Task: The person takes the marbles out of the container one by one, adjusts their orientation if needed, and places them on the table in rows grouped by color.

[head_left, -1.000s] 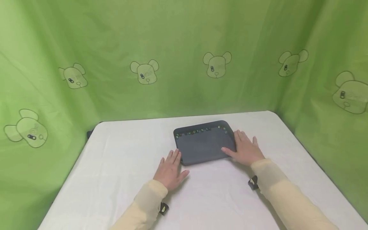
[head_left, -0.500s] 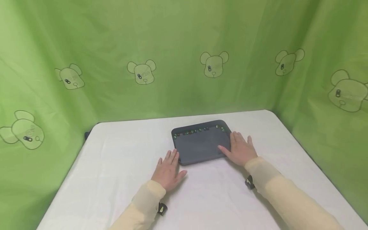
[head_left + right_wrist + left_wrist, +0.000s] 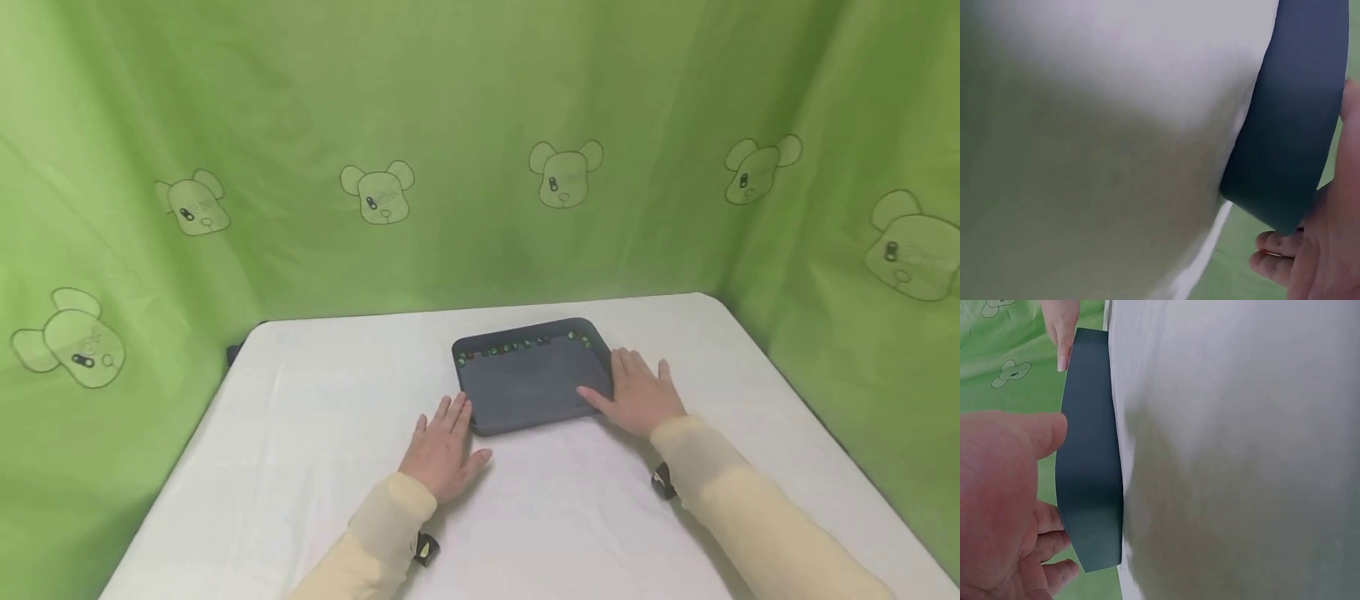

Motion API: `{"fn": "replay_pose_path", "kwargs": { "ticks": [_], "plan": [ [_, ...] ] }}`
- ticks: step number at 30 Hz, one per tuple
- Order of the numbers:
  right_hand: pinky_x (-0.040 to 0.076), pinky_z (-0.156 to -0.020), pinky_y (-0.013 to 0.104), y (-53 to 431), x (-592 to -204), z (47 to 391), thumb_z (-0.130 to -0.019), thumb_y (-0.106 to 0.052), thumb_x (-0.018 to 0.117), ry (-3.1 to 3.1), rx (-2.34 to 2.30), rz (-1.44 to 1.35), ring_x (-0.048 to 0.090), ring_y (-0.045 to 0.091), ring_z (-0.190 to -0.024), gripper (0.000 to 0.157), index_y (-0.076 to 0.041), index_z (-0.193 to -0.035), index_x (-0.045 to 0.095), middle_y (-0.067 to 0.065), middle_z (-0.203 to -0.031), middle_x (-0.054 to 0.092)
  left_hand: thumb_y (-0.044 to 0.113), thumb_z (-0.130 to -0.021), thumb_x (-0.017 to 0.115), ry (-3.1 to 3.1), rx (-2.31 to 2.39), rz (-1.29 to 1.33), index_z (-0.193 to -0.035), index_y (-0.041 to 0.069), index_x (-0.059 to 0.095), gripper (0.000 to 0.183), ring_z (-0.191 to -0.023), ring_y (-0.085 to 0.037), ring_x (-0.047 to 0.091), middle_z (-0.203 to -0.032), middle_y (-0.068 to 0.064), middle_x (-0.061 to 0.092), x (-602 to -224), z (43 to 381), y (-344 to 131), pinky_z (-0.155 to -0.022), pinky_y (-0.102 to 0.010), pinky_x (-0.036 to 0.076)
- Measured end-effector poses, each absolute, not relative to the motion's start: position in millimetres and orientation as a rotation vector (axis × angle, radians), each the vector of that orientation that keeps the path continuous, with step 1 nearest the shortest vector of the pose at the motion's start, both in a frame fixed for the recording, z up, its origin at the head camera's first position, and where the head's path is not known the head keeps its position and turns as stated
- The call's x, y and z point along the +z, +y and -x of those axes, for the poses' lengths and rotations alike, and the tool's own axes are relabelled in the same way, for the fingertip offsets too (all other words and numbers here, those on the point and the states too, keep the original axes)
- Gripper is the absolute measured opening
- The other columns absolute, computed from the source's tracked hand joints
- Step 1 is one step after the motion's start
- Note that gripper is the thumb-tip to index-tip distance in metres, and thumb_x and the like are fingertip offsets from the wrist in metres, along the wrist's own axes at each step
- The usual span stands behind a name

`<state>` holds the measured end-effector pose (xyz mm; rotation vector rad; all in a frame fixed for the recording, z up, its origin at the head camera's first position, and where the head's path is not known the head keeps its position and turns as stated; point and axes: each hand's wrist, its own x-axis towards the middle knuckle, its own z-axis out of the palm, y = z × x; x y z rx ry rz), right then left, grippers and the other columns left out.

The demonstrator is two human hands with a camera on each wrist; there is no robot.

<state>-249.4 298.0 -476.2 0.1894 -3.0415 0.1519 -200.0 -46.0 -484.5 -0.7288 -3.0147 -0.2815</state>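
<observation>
Broadly, a green curtain [image 3: 465, 92] with cartoon heads [image 3: 566, 179] walls in the white table [image 3: 315, 450]. On it sits a dark tray [image 3: 528, 385], the right hand [image 3: 639, 396] and left hand [image 3: 438, 454], both straight-fingered, at its opposite sides. Small green and dark pieces [image 3: 508, 347] line its far edge.

Room over near cloth [image 3: 547, 517], tray [image 3: 528, 387] beyond

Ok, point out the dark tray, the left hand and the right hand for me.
Dark tray [image 3: 525, 383]: head view, on its bare floor.
Left hand [image 3: 439, 455]: head view, on its back.
Right hand [image 3: 642, 400]: head view, on its back.
</observation>
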Motion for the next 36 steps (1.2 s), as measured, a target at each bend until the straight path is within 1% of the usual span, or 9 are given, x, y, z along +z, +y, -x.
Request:
{"fn": "replay_pose_path", "kwargs": {
  "ticks": [6, 14, 20, 26, 30, 36],
  "plan": [
    [0.003, -0.108, 0.069, 288.1, -476.4, 249.3, -0.092, -0.073, 0.024, -2.967, 0.125, -0.199, 0.024, 0.044, -0.138, 0.100, 0.012, -0.144, 0.027, 0.030, -0.148, 0.031, 0.060, -0.096, 0.039, -3.008, -0.262, 0.730, -0.151, 0.004, 0.026, 0.079, -0.145, -0.029, 0.016, -0.159, -0.009, 0.017, -478.2, 201.0, -48.3, -0.111, -0.057, 0.023],
    [0.002, -0.109, 0.068, 281.8, -472.3, 249.7, -0.092, -0.072, 0.019, -2.990, 0.131, -0.171, 0.023, 0.045, -0.139, 0.101, 0.014, -0.144, 0.026, 0.032, -0.148, 0.029, 0.059, -0.096, 0.040, -3.013, -0.270, 0.716, -0.151, 0.004, 0.026, 0.079, -0.145, -0.029, 0.016, -0.159, -0.009, 0.017, -473.6, 200.9, -49.0, -0.111, -0.057, 0.023],
    [0.004, -0.109, 0.068, 282.2, -475.1, 247.0, -0.088, -0.078, 0.020, -3.013, 0.136, -0.126, 0.023, 0.046, -0.138, 0.108, 0.015, -0.144, 0.025, 0.033, -0.147, 0.029, 0.059, -0.095, 0.042, -3.027, -0.267, 0.694, -0.150, 0.003, 0.027, 0.080, -0.145, -0.028, 0.016, -0.158, -0.011, 0.019, -473.9, 201.6, -52.2, -0.111, -0.058, 0.022],
    [0.002, -0.109, 0.068, 286.7, -478.7, 245.8, -0.083, -0.083, 0.022, -3.011, 0.151, -0.096, 0.022, 0.046, -0.139, 0.115, 0.014, -0.145, 0.024, 0.033, -0.148, 0.028, 0.056, -0.095, 0.045, -3.037, -0.256, 0.664, -0.150, 0.004, 0.030, 0.077, -0.145, -0.029, 0.016, -0.158, -0.011, 0.022, -464.2, 209.7, -60.8, -0.112, -0.058, 0.019],
    [0.001, -0.108, 0.068, 289.9, -479.8, 244.4, -0.082, -0.084, 0.023, -3.025, 0.166, -0.099, 0.020, 0.045, -0.140, 0.116, 0.013, -0.145, 0.022, 0.032, -0.150, 0.025, 0.055, -0.095, 0.047, -3.051, -0.226, 0.660, -0.149, 0.005, 0.032, 0.075, -0.145, -0.030, 0.018, -0.157, -0.012, 0.024, -456.0, 214.3, -67.3, -0.112, -0.058, 0.020],
    [-0.002, -0.108, 0.068, 293.9, -478.6, 244.6, -0.080, -0.087, 0.022, -3.046, 0.168, -0.108, 0.017, 0.043, -0.141, 0.118, 0.010, -0.148, 0.019, 0.028, -0.153, 0.022, 0.055, -0.095, 0.048, -3.081, -0.214, 0.676, -0.149, 0.006, 0.032, 0.075, -0.144, -0.030, 0.019, -0.156, -0.013, 0.025, -450.0, 224.1, -73.5, -0.112, -0.058, 0.019]
  ]
}}
